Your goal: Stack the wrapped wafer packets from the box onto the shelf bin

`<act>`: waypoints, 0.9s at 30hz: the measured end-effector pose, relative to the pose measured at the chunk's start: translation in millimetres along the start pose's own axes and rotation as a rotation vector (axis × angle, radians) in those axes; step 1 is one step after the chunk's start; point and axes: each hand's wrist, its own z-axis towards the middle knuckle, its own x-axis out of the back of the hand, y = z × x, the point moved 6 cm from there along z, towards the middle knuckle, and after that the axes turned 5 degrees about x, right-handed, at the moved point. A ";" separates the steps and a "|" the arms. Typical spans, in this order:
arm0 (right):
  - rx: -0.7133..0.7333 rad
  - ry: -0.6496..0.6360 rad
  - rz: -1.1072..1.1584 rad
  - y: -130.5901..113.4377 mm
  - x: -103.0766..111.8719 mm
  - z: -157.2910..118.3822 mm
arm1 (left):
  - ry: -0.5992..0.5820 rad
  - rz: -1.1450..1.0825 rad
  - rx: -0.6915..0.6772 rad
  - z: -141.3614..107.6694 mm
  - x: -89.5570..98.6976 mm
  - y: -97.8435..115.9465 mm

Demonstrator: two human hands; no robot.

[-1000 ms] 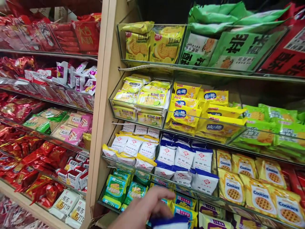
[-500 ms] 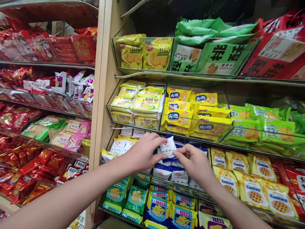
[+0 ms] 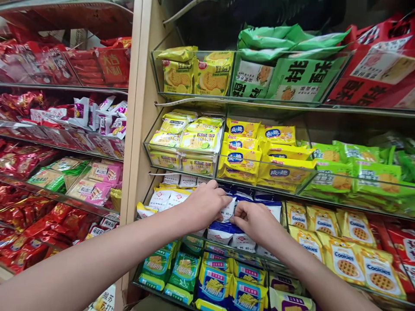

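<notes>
Both hands meet over the bin of blue-and-white packets, below the yellow snack packets. A small white packet (image 3: 228, 210) lies between them. My left hand (image 3: 207, 205) is closed on its left side, the fingers bent over its top and partly covering it. My right hand (image 3: 249, 218) pinches the packet's right edge with thumb and forefinger. More blue-and-white packets (image 3: 244, 242) lie in the bin just under the hands. White packets with yellow edges (image 3: 161, 198) are to the left of my left hand.
Clear bin fronts (image 3: 181, 162) run across the shelves. Yellow cookie packets (image 3: 348, 259) are at the right, green and blue packets (image 3: 215, 283) below. A wooden upright (image 3: 134, 129) divides off shelves of red packets (image 3: 60, 216) at the left.
Both hands have moved slightly down with the white packet, closer to the packets in the bin. My left hand's fingers now cover more of it.
</notes>
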 end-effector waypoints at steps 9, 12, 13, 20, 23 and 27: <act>0.094 0.033 -0.164 20.4 15.4 -13.6 | -0.023 -0.018 -0.029 1.8 -3.5 -5.8; 0.153 0.031 -0.198 18.8 11.8 -11.3 | -0.050 -0.054 0.008 3.5 -5.7 -7.6; 0.165 0.027 -0.199 18.0 10.9 -10.1 | -0.056 -0.062 0.015 4.1 -6.3 -7.4; 0.207 0.035 -0.143 22.7 16.1 -6.6 | -0.216 -0.136 0.060 11.6 -10.3 -5.5; 0.214 0.101 -0.151 29.7 27.2 -11.3 | -0.244 -0.147 0.045 14.7 -8.0 -5.6; 0.211 0.147 -0.179 39.6 40.0 -21.0 | -0.151 -0.231 0.014 12.7 1.8 -7.0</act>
